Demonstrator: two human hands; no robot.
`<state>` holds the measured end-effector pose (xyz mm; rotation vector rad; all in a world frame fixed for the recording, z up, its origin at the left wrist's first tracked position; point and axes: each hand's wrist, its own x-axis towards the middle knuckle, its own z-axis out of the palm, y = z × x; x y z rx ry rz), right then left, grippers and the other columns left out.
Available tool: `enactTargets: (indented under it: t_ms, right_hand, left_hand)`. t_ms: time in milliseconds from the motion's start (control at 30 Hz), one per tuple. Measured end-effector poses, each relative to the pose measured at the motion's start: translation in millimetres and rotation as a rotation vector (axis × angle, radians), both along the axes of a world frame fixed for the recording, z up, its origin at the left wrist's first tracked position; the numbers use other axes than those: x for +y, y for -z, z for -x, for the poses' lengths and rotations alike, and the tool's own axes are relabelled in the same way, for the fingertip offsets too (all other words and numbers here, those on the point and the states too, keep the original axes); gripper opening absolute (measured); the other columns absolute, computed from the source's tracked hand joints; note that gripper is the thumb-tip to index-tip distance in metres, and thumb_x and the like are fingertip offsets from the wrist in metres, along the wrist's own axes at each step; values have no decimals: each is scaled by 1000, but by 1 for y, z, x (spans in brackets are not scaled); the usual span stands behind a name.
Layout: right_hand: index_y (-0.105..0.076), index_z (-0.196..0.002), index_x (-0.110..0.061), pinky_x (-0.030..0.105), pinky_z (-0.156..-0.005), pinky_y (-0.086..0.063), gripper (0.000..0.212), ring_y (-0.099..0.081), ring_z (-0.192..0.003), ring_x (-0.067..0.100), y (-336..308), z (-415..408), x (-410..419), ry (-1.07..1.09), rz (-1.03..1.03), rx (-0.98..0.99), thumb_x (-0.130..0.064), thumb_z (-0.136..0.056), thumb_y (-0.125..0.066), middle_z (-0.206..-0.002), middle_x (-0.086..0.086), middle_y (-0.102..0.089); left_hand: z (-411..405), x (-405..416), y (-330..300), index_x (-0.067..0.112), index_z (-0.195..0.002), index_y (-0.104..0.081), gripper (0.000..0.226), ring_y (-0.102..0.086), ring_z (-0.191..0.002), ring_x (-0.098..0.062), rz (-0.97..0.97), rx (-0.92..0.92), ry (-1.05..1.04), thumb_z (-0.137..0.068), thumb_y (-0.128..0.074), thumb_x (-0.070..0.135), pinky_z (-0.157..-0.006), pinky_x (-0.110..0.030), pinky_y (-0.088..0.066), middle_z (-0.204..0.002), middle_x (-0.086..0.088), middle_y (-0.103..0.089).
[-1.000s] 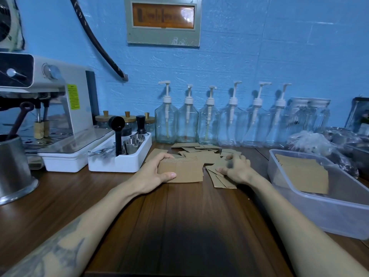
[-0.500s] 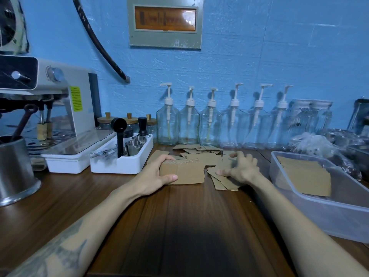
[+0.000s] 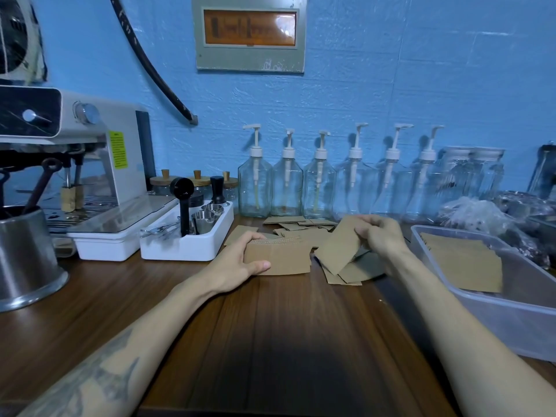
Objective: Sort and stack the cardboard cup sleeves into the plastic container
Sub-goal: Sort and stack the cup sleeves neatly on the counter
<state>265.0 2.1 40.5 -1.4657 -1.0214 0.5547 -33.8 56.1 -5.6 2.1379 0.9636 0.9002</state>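
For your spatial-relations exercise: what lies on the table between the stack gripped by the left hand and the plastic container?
In the head view: loose cardboard sleeves on the table, plus the right hand lifting one sleeve.

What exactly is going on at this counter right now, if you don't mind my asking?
A person is sorting cardboard cup sleeves. The left hand grips a squared-up stack of sleeves on the wooden counter, while the right hand lifts a single sleeve from the loose pile. The plastic container at right already holds some sleeves.
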Motion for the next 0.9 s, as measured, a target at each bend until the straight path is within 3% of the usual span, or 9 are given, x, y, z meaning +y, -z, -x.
enactTargets:
  t_ms: [133,233,333,433,533,600,667,800,900]
  right_hand:
    - [-61,-121,-7,22,-62,-52,27,-63,-75,13,-11,10,-8,-31,-240,299,0,-97,-51,-102,4,-68]
    - [-57,-120,0,24,-72,-60,26,-69,-89,23,-13,28,-15,-213,-251,386,0,-94,-58,-109,12,-63]
    - [-60,-109,-2,28,-74,-60,21,-69,-79,16,-7,48,-18,-356,-126,150,-4,-89,-66,-89,7,-63]
    - [-62,-92,-10,18,-66,-52,15,-60,-62,6,2,56,-16,-377,-44,-143,-7,-84,-74,-65,-3,-60]
    - [-62,-86,-12,25,-75,-53,17,-65,-69,12,11,55,-13,-391,58,-335,-11,-81,-78,-73,5,-65]
    - [-61,-87,-16,21,-70,-49,20,-63,-67,4,16,54,-12,-398,99,-447,-15,-79,-80,-78,1,-66]
    - [-59,-99,-21,19,-68,-45,31,-59,-69,4,19,54,-11,-373,85,-538,-20,-77,-82,-88,-2,-63]
    - [-41,-139,-38,28,-80,-51,71,-58,-75,10,22,55,-8,-421,13,-606,-26,-80,-79,-108,-6,-54]
    - [-38,-145,-40,21,-85,-46,67,-60,-91,5,25,60,-6,-463,2,-698,-27,-88,-71,-125,-13,-52]
  left_hand:
    - [0,-1,0,30,-122,-46,48,-63,-101,-12,14,-4,23,-86,-76,23,-92,-32,-53,-108,9,-62]
    - [1,-1,-1,32,-122,-46,57,-63,-99,-4,45,-4,41,-79,-83,28,-86,-22,-52,-109,12,-61]
    - [1,-4,-2,38,-125,-45,75,-61,-100,7,60,3,24,-64,-88,50,-88,-19,-50,-114,21,-61]
    - [-1,-7,-3,41,-124,-46,77,-60,-104,9,80,-39,22,-60,-85,61,-91,-20,-49,-117,23,-61]
    - [-2,-9,-4,41,-117,-49,51,-63,-100,7,66,-62,27,-77,-78,52,-83,-14,-50,-113,19,-63]
    - [-2,-8,-3,36,-117,-51,38,-64,-100,6,49,-81,35,-86,-73,39,-82,-11,-49,-113,16,-64]
    - [-2,-7,-3,32,-118,-52,36,-64,-99,4,36,-87,33,-89,-72,32,-84,-13,-50,-113,15,-64]
    - [-3,-4,-1,32,-117,-53,35,-66,-97,2,37,-105,39,-88,-73,28,-79,-12,-50,-112,14,-66]
    - [-4,-4,0,36,-117,-51,35,-64,-98,4,23,-79,42,-89,-72,32,-81,-14,-50,-111,17,-63]
